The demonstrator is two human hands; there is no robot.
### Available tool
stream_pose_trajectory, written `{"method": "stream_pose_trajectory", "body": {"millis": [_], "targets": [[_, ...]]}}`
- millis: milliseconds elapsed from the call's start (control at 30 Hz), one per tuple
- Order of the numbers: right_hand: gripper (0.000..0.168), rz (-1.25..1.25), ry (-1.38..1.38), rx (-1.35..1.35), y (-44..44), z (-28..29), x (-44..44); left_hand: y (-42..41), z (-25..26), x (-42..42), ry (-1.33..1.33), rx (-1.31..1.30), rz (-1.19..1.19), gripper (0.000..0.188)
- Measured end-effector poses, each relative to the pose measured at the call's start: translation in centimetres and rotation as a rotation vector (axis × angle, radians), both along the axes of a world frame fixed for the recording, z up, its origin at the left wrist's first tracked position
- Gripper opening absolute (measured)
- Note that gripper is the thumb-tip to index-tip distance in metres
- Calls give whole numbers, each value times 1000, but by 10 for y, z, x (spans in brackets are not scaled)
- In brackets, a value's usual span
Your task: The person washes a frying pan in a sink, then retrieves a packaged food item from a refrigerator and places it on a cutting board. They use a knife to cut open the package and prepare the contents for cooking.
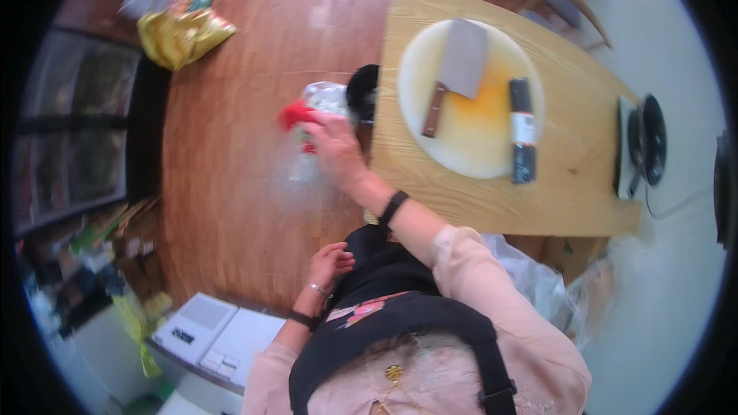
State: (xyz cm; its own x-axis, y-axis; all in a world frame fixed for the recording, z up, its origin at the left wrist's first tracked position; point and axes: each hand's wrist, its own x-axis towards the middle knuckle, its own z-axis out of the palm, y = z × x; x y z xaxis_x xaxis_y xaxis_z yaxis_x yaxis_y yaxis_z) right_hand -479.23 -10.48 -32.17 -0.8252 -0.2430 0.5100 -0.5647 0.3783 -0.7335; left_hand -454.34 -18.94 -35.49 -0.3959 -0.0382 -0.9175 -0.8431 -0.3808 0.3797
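Observation:
My right hand [334, 144] reaches past the left edge of the wooden table, its fingers closed on a red item [297, 115]. That item is blurred; it may be part of a plastic wrapper, and a blurred clear plastic piece [305, 167] shows just below the hand. Behind the fingers is a crumpled translucent plastic bag [326, 98], beside a black round container [363, 95] partly hidden by the tabletop. My left hand [331, 265] hangs near my black apron [392, 265], fingers loosely bent and holding nothing.
On the wooden table [450, 202] lies a round white cutting board [415, 69] with a cleaver [464, 57] and a dark labelled packet [523, 132]. A black pan [652, 138] stands at the far right. A yellow bag [179, 40] and a white appliance [213, 334] stand left.

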Motion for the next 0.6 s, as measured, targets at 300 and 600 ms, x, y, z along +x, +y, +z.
{"method": "stream_pose_trajectory", "body": {"millis": [300,600], "targets": [[19,131,-824,-368,129,32,43,8,24,-59,251,-104,-105,26],[20,-641,-806,285,409,23,126,170,87,-193,867,-291,-683,21]]}}
